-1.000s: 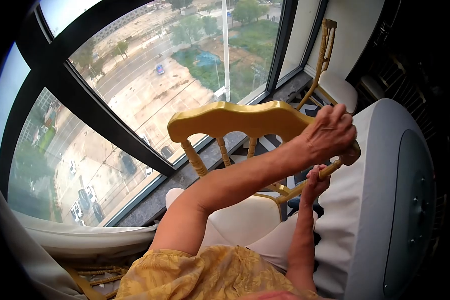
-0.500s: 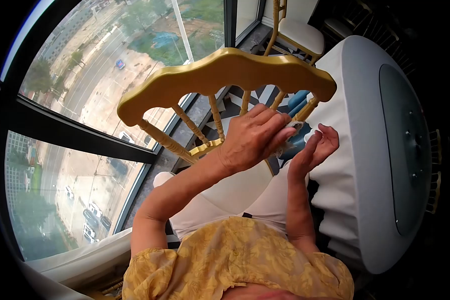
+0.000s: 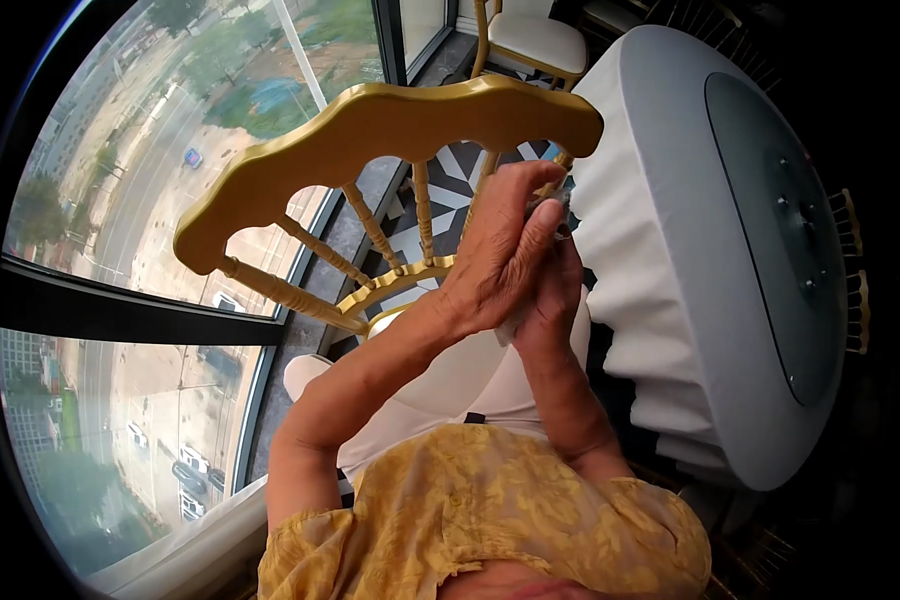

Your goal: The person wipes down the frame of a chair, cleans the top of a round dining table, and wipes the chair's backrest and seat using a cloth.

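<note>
A gold-painted chair [image 3: 390, 130] faces me, its wavy top rail and turned spindles in front of my hands and its pale seat beneath them. My left hand [image 3: 505, 240] is closed around a crumpled greyish cloth [image 3: 561, 203], just on my side of the right end of the rail. My right hand [image 3: 555, 295] is pressed against it from below and to the right, also gripping the cloth. Part of the cloth sticks out beneath the palms; the rest is hidden between the hands.
A round table [image 3: 660, 240] with a draped white cloth and dark glass turntable [image 3: 770, 200] stands close on the right. Tall windows [image 3: 170, 150] line the left. Another gold chair [image 3: 535, 40] with a white seat stands behind, on a patterned floor.
My left hand has come away from the chair's right post with the cloth. My right hand, apart before, now meets it. The view has shifted, so the chair sits further left.
</note>
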Action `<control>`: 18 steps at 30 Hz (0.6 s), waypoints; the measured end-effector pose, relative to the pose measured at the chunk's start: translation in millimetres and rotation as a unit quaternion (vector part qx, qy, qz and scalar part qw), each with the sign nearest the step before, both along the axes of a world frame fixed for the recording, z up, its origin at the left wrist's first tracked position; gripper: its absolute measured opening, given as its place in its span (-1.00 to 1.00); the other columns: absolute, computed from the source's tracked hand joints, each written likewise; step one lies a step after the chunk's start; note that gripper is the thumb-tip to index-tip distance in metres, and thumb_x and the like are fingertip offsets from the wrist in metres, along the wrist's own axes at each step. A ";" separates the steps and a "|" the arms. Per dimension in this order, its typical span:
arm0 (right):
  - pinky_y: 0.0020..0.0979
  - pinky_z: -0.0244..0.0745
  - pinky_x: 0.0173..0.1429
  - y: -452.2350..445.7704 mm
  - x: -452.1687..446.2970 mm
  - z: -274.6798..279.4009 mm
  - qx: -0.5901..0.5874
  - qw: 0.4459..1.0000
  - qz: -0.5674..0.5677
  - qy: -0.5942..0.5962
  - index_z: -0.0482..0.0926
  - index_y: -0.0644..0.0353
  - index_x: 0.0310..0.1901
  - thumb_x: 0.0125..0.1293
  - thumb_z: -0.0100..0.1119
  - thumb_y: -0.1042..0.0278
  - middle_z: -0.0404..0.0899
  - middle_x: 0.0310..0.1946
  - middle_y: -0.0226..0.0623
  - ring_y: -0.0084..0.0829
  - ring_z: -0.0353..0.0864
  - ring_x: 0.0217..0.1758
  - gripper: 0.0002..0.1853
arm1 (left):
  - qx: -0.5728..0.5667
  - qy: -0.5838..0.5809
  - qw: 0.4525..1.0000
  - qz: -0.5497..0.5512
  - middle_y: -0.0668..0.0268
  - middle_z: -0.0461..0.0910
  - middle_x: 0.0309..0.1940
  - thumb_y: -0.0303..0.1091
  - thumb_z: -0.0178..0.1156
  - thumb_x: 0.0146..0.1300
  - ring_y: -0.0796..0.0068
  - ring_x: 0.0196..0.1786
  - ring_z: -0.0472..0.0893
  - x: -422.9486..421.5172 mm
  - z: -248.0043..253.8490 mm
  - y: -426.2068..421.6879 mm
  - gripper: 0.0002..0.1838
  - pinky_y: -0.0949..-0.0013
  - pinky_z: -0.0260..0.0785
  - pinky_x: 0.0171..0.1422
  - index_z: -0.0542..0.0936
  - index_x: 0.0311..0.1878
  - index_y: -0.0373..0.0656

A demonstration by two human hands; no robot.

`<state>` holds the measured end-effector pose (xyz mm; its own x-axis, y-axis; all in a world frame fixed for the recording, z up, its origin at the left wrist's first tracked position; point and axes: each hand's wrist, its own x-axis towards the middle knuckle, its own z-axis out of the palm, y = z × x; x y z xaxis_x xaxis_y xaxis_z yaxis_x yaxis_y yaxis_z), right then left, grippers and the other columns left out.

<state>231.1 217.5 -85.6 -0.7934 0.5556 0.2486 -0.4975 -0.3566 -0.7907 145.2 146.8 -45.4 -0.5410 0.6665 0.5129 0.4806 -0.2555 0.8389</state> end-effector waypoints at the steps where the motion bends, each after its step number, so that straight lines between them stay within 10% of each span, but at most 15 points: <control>1: -0.45 0.37 0.26 2.4 1.2 -2.7 0.032 0.999 -0.028 -0.019 0.34 0.25 0.32 0.52 0.04 0.26 0.50 0.13 -0.32 -0.52 0.50 0.16 -0.57 | 0.001 0.003 1.000 0.019 0.08 0.42 0.13 -0.25 -0.04 0.54 0.22 0.19 0.43 0.7 -0.3 0.4 -0.63 0.25 0.28 0.26 0.35 0.28 -0.25; 4: -0.47 0.41 0.20 32.5 2.4 16.0 0.061 0.966 -0.244 -0.060 0.39 0.25 0.23 0.54 0.00 0.28 0.54 0.02 -0.34 -0.53 0.53 0.04 -0.66 | 0.036 0.210 0.960 0.179 0.03 0.46 0.16 -0.38 0.12 0.43 0.13 0.15 0.49 -19.2 14.5 -9.1 -0.67 0.21 0.38 0.16 0.44 0.20 -0.25; 8: -0.42 0.37 0.25 78.1 -24.2 40.7 0.086 0.938 -0.334 0.015 0.40 0.22 0.19 0.56 -0.03 0.24 0.55 0.02 -0.29 -0.47 0.49 0.09 -0.68 | 0.019 0.493 0.772 0.401 0.22 0.63 -0.05 -0.35 0.24 0.29 0.27 0.03 0.55 -88.7 66.8 -48.1 -0.85 0.20 0.31 0.09 0.65 -0.10 -0.09; 12: -0.32 0.31 0.36 87.5 -63.2 42.1 0.276 0.935 -0.223 0.019 0.35 0.20 0.28 0.58 -0.08 0.16 0.51 0.16 -0.23 -0.41 0.42 0.22 -0.61 | -0.126 0.391 0.766 0.495 0.18 0.66 -0.06 -0.06 0.07 0.46 0.16 -0.02 0.60 -125.8 98.5 -101.7 -0.63 0.11 0.33 0.09 0.67 -0.11 -0.18; 18: -0.26 0.40 0.32 87.2 -84.8 20.7 0.191 0.948 -0.250 -0.053 0.31 0.24 0.30 0.57 -0.38 -0.11 0.53 0.10 -0.14 -0.28 0.52 0.19 -0.41 | -0.456 0.224 0.727 0.463 0.12 0.70 -0.33 0.19 -0.19 0.51 0.04 -0.22 0.68 -133.1 89.0 -148.0 -0.41 0.05 0.44 -0.10 0.65 -0.20 -0.10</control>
